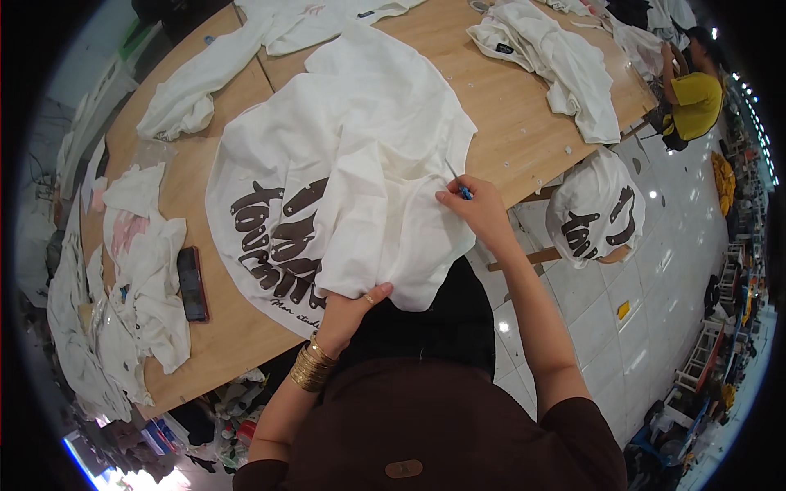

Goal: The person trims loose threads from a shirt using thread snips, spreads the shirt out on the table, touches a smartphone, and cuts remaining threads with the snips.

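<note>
The shirt [344, 172] is lying on the wooden surface [524, 106], its near edge hanging over the rim. Your left hand [348, 311] is pinching the folded hem. Your right hand [475, 209] is gripping a small blue snipper [463, 191] against the fabric. A phone [191, 282] is lying to the left, just beside scattered white garments [139, 303].
</note>
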A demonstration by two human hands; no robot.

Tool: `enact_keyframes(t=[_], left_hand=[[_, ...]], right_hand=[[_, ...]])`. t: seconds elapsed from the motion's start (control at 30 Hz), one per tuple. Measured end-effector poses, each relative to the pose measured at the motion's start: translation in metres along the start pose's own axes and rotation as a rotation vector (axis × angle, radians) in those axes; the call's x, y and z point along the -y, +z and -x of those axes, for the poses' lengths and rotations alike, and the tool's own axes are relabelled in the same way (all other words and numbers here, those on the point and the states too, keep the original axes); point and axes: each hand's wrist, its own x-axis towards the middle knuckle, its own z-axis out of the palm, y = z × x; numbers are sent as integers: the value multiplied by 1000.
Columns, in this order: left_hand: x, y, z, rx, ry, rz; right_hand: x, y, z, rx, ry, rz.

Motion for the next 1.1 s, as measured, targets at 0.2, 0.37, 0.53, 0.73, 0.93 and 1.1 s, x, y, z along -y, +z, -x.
enact_keyframes(t=[0.2, 0.37, 0.53, 0.73, 0.93, 1.1], left_hand=[[1, -31, -7, -132, 59, 389], [5, -43, 3, -81, 139, -251], [-45, -30, 29, 221, 79, -1237], [-83, 40, -19, 317, 513, -734], [-82, 66, -93, 540, 646, -762], [-99, 75, -105, 724, 298, -1094]], right_hand=[[11, -19, 40, 7, 151, -932], [-14, -2, 70, 50, 370, -841], [-22, 7, 89, -42, 304, -803], [-25, 12, 99, -62, 87, -655], [-17, 7, 104, -69, -56, -443], [-19, 0, 98, -118, -452, -62]])
